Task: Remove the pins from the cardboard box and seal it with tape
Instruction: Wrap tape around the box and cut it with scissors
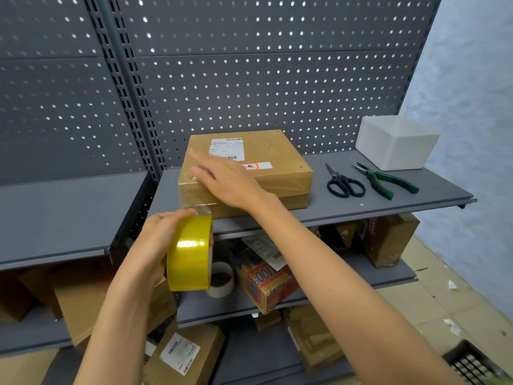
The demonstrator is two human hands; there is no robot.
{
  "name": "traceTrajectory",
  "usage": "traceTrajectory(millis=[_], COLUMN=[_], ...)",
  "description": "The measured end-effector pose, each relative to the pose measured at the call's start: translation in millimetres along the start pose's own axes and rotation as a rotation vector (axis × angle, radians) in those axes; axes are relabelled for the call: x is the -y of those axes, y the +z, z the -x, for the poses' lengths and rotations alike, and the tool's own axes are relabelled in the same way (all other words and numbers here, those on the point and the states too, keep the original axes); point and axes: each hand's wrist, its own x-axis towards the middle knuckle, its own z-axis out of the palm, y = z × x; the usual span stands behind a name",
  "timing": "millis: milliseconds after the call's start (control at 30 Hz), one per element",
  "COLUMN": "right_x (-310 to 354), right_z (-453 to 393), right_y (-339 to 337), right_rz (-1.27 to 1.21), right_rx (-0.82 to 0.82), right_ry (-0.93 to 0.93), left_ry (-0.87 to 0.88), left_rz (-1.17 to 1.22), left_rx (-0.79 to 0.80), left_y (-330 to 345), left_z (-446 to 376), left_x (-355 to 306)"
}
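The box (249, 168) lies flat on the grey shelf (374, 201), its back edge close to the perforated panel (249, 79), with a white label (227, 148) and a smaller red-and-white sticker (256, 165) on its top face. Clear tape already shines across the front left corner and along the front face. The right hand (222, 180) lies over the box's left front part, fingers straight and spread, palm down on or just above the taped cardboard; the blur makes actual contact hard to tell. The left hand (159, 240) grips a yellow tape roll (190, 252) just in front of and below the shelf edge, fingers curled round its left side, thumb at the top where a short clear strip lifts off the roll towards the box's lower front corner. To the right of the box, well apart from it, black scissors (344, 181) and green pliers (384, 180) lie side by side on the shelf, and a white tub (397, 143) stands behind them at the panel. On the lower shelves sit more parcels (266, 279) and a white tape core (222, 279), just behind the yellow roll.
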Motion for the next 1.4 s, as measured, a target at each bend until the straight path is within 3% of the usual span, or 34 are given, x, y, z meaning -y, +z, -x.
traceTrajectory(millis=[200, 267, 433, 700, 1067, 1167, 1233, 1333, 1400], right_x=[-60.2, -90.1, -146.2, -164.3, -171.5, -169.4, -162.1, -138.5, -117.5], right_z=[34.6, 53.6, 93.0, 100.8, 95.7, 97.8, 95.8, 87.7, 82.9], right_y=[-37.7, -48.7, -53.6, -49.8, -52.4, -50.2, -53.4, -71.4, -85.8], right_rz=[-0.029, -0.007, 0.074, 0.242, 0.262, 0.252, 0.178, 0.016, -0.174], right_rx=[-0.639, -0.750, -0.655, -0.470, -0.308, -0.352, -0.476, -0.675, -0.706], right_ry=[0.389, 0.569, 0.834, 0.888, 0.999, 0.993, 0.969, 0.848, 0.723], left_ry=[0.068, 0.081, 0.059, 0.072, 0.080, 0.076, 0.086, 0.095, 0.092], left_rz=[0.004, 0.025, 0.007, -0.020, 0.005, 0.020, 0.030, 0.014, 0.002], left_rx=[-0.104, -0.086, -0.095, -0.087, -0.085, -0.081, -0.073, -0.082, -0.084], left_y=[1.2, 3.3, 0.2, -2.0, -1.8, -1.2, 0.1, -0.3, -0.8], left_z=[-1.4, 1.1, -1.1, -4.4, -6.6, -6.0, -4.8, -5.7, -6.4], left_x=[5.3, 5.5, 7.4, 10.1, 10.1, 10.9, 10.8, 10.9, 10.8])
